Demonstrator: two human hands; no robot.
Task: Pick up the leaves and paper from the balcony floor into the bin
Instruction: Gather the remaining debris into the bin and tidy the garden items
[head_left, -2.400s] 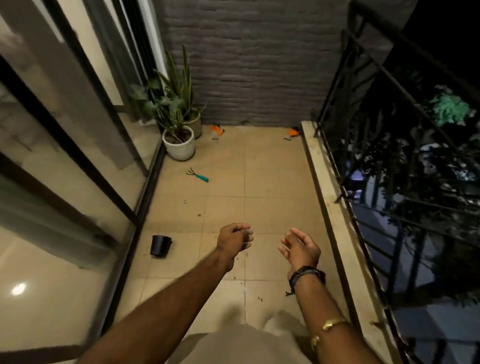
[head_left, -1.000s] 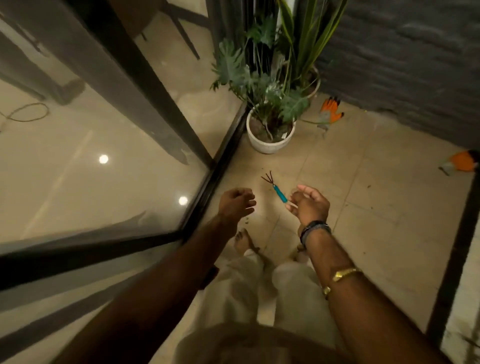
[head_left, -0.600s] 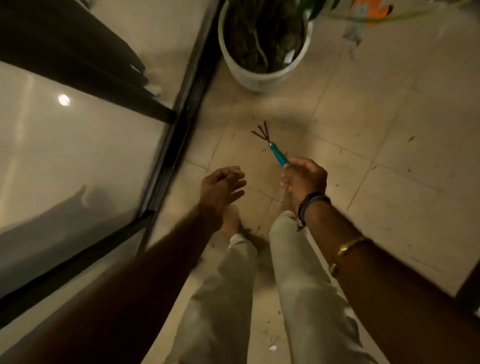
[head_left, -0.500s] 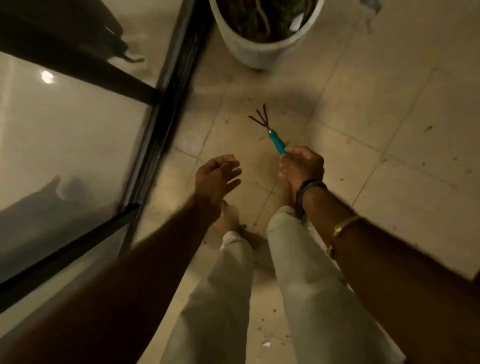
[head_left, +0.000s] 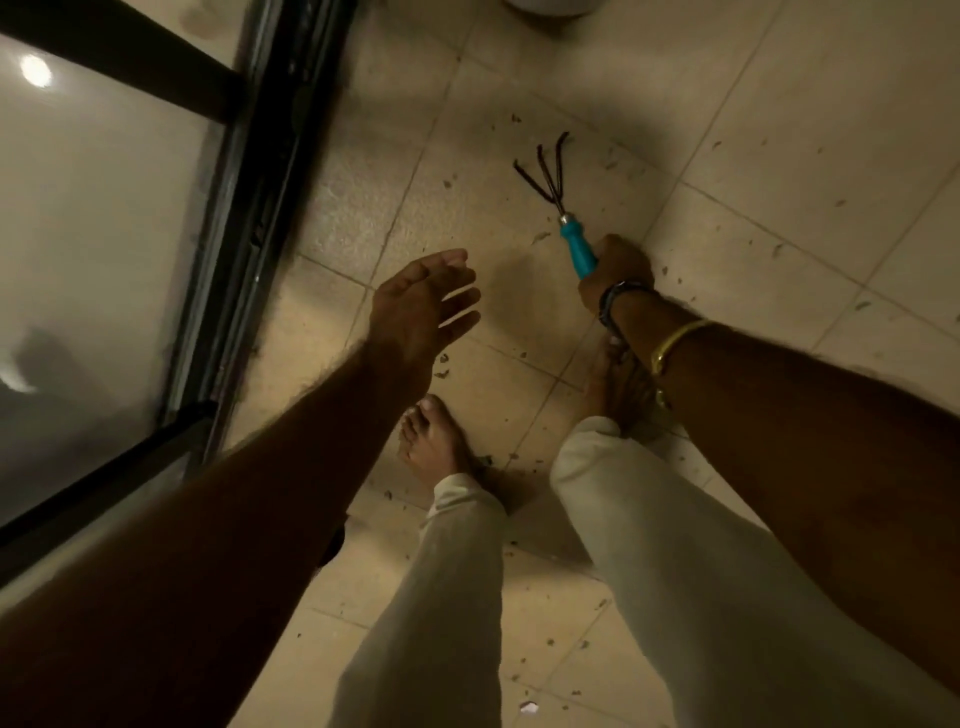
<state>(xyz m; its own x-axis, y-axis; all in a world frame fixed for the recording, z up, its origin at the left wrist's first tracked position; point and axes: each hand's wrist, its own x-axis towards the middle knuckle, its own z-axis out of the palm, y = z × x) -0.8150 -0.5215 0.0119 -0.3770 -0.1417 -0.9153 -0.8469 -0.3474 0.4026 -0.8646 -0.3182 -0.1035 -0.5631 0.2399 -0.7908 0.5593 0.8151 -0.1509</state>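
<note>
My right hand (head_left: 618, 273) grips the teal handle of a small hand rake (head_left: 563, 218), its dark prongs pointing up and away over the tiled balcony floor (head_left: 753, 156). My left hand (head_left: 421, 312) hovers beside it with fingers spread and holds nothing. Several small dry leaf bits (head_left: 441, 366) lie scattered on the tiles around my bare feet. A small white paper scrap (head_left: 529, 706) lies near the bottom edge. No bin shows in this view.
A black sliding-door frame (head_left: 244, 208) with glass runs along the left. The rim of a white plant pot (head_left: 550, 6) peeks in at the top edge. My legs in light trousers (head_left: 447, 597) fill the lower middle.
I walked to the plant corner and bent down. My right hand closed round the rake's handle, and the rake has shifted a little on the floor. My left hand's fingers spread.
</note>
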